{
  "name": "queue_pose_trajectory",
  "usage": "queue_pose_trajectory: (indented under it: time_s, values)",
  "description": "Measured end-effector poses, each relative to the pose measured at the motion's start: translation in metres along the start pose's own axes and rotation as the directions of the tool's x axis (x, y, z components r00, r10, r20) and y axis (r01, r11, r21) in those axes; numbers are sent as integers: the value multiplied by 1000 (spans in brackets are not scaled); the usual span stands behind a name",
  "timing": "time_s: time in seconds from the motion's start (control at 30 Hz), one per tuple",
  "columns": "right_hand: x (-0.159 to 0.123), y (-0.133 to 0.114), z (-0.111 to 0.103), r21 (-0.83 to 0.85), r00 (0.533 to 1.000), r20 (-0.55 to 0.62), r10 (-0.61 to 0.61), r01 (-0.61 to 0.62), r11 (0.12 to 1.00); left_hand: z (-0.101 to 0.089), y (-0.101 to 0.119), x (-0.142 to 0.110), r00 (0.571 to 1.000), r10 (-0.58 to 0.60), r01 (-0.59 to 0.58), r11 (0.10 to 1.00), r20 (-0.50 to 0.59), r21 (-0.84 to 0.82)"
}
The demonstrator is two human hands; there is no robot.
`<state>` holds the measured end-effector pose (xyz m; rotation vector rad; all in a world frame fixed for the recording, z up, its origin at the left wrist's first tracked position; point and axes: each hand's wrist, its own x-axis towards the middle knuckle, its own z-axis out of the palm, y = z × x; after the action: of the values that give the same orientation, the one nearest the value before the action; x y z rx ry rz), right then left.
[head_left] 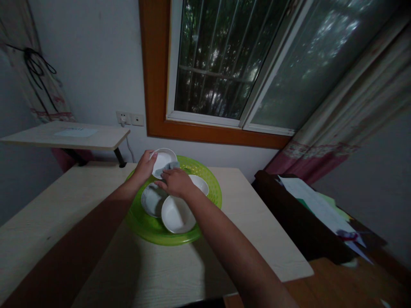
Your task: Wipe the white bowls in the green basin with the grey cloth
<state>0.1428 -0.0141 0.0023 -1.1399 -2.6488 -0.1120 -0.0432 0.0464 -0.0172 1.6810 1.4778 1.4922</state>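
Observation:
A round green plastic basin [210, 184] sits on a pale wooden table [80, 201]. Inside it lie white bowls: one at the front [178, 216], one at the left [152, 200], one at the right [201, 183]. My left hand [144, 167] grips the rim of another small white bowl [164, 159], tilted up over the basin's far side. My right hand [176, 182] presses a grey-blue cloth [171, 166] against that bowl, fingers closed on the cloth.
A second light tabletop [64, 136] stands at the back left, below a wall socket [130, 118]. A barred window fills the wall ahead. Right of the table is a dark cabinet [289, 214] with papers [314, 201] on it, beside a curtain.

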Motion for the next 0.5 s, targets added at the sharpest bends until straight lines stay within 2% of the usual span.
queue_pose_trajectory:
  time_s: [0.13,0.23,0.37,0.5]
  values:
    - [0,2,-7,275,997,26,-69,59,960,0,1,0,998,54,-53,998,19,-36]
    - [-1,3,-11,360,994,17,-104,91,929,0,2,0,998,66,-65,996,11,-63]
    - [-1,0,-9,311,992,50,-115,94,946,0,1,0,997,78,-77,994,14,-72]
    - [-1,-3,1,123,997,54,-62,55,991,0,1,-1,999,38,-38,997,7,-71]
